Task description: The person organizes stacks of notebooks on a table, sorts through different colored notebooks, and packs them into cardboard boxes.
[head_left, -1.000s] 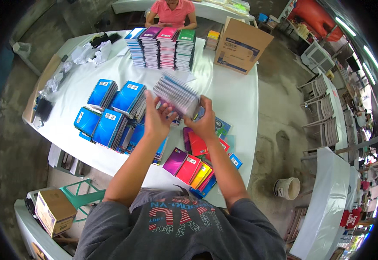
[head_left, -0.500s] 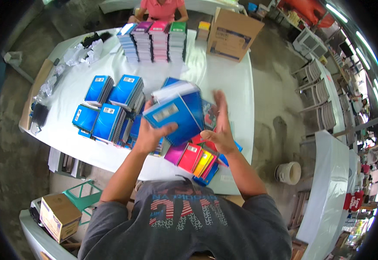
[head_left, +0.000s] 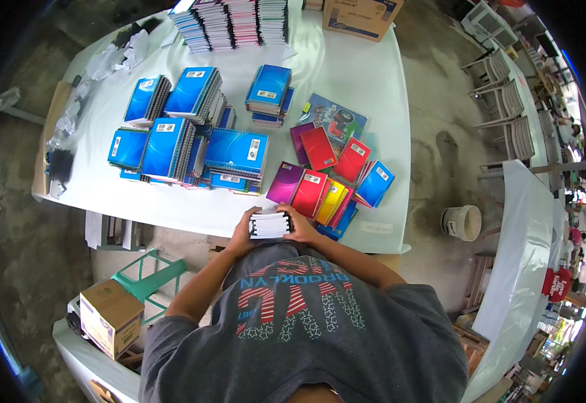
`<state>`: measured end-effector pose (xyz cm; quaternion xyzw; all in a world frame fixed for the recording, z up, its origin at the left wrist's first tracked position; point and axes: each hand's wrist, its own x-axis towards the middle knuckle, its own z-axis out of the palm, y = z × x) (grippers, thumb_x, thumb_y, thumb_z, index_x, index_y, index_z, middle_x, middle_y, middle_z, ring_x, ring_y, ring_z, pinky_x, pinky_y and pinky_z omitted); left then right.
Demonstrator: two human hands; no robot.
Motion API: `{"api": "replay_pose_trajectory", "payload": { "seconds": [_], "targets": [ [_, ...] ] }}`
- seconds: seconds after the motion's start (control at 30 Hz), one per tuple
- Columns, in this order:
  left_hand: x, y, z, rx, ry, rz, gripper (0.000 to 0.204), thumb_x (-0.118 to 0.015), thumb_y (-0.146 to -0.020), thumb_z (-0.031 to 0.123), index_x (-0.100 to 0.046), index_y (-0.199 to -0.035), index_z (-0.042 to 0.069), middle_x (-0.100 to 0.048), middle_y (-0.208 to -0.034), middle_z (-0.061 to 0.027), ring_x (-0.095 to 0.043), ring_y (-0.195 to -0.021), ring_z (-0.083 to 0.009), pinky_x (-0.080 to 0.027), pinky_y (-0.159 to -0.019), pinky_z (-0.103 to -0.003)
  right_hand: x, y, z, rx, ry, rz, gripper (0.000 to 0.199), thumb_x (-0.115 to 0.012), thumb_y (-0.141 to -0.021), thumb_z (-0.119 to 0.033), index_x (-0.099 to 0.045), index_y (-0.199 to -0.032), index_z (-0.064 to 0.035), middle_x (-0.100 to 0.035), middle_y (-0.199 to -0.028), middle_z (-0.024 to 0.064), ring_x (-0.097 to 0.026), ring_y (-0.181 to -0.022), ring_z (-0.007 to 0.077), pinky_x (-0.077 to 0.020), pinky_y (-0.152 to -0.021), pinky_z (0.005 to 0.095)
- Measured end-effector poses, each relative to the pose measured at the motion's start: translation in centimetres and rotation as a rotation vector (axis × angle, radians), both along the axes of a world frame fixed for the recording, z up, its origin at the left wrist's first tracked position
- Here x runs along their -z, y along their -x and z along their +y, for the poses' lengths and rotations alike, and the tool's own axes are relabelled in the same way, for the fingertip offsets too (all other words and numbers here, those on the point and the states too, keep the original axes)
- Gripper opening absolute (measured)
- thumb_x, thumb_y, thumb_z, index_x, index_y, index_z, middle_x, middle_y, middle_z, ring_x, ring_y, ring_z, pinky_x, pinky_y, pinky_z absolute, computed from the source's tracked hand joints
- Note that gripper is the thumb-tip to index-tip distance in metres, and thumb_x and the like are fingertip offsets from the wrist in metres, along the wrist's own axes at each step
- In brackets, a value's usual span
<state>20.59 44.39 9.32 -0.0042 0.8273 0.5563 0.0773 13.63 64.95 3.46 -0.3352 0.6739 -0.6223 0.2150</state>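
Note:
At the near table edge, close to my shirt, a small stack of notebooks (head_left: 271, 226) is held with its white page edges turned up. My left hand (head_left: 242, 233) grips its left end, and my right hand (head_left: 300, 227) closes on its right end. Just beyond my right hand lie loose notebooks: a purple one (head_left: 285, 183), a red one (head_left: 308, 191) and a yellow one (head_left: 332, 201). Piles of blue spiral notebooks (head_left: 236, 149) stand ahead of my left hand. The covers of the held stack are hidden.
Another pile of blue notebooks (head_left: 270, 84) stands mid-table. Tall notebook stacks (head_left: 242, 23) and a cardboard box (head_left: 360, 18) are at the far side. Crumpled plastic (head_left: 132, 50) lies far left. A green stool (head_left: 152, 275) and a white bucket (head_left: 461, 222) stand on the floor.
The notebooks in my hands have come from above the table down to its near edge, close to my body, with page edges up. My right hand, spread before, now grips them.

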Motion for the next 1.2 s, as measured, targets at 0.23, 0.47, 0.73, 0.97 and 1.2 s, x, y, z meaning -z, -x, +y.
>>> {"api": "replay_pose_trajectory", "payload": {
  "seconds": [0.23, 0.47, 0.73, 0.97, 1.2],
  "targets": [
    [3.7, 0.3, 1.1, -0.055, -0.100, -0.010, 0.096, -0.081, -0.060, 0.005, -0.021, -0.134, 0.013, -0.057, -0.105, -0.0117, -0.058, -0.098, -0.0216, -0.048, -0.084, -0.034, -1.7, -1.3, -1.2, 0.134, -0.047, -0.197, 0.080, -0.069, -0.061, -0.002, -0.029, -0.130, -0.0075, -0.042, -0.121, 0.0097, -0.043, -0.115, 0.0206, -0.0350, -0.096, 0.0346],
    [1.2, 0.9, 0.6, -0.018, -0.029, -0.138, 0.070, -0.081, -0.063, 0.013, -0.042, -0.121, 0.007, -0.061, -0.104, -0.0109, -0.060, -0.097, -0.0199, -0.049, -0.083, -0.032, -1.8, -0.6, -0.5, 0.168, -0.127, -0.275, 0.075, -0.079, -0.064, -0.010, -0.035, -0.125, -0.0055, -0.053, -0.109, 0.0094, -0.053, -0.105, 0.0200, -0.0396, -0.093, 0.0330],
    [-20.0, 14.0, 1.9, -0.255, -0.480, 0.069, 0.049, -0.074, -0.072, 0.010, -0.052, -0.114, -0.003, -0.062, -0.101, -0.0105, -0.059, -0.093, -0.0174, -0.049, -0.078, -0.031, -19.4, 10.7, -1.7, 0.284, 0.323, -0.451, 0.079, -0.071, -0.078, -0.029, -0.026, -0.136, -0.0003, -0.041, -0.131, 0.0110, -0.041, -0.120, 0.0223, -0.0351, -0.100, 0.0346],
    [-18.5, 29.6, 0.6, -0.460, -0.749, -0.234, 0.051, -0.075, -0.071, 0.037, -0.054, -0.108, 0.009, -0.059, -0.093, -0.0049, -0.058, -0.078, -0.0176, -0.049, -0.067, -0.030, -22.5, 25.7, -4.8, 0.422, 0.101, -0.576, 0.054, -0.072, -0.074, -0.037, -0.057, -0.107, 0.0028, -0.062, -0.096, 0.0103, -0.062, -0.083, 0.0176, -0.0524, -0.074, 0.0284],
    [-11.4, 35.4, -1.6, -0.611, -0.667, -0.588, 0.052, -0.075, -0.063, 0.057, -0.057, -0.080, 0.010, -0.055, -0.063, -0.0013, -0.053, -0.050, -0.0132, -0.046, -0.045, -0.027, -16.9, 33.2, -6.5, 0.420, -0.254, -0.720, 0.053, -0.077, -0.065, -0.044, -0.062, -0.091, -0.0003, -0.065, -0.083, 0.0096, -0.064, -0.069, 0.0171, -0.0545, -0.064, 0.0273]
  ]
}}
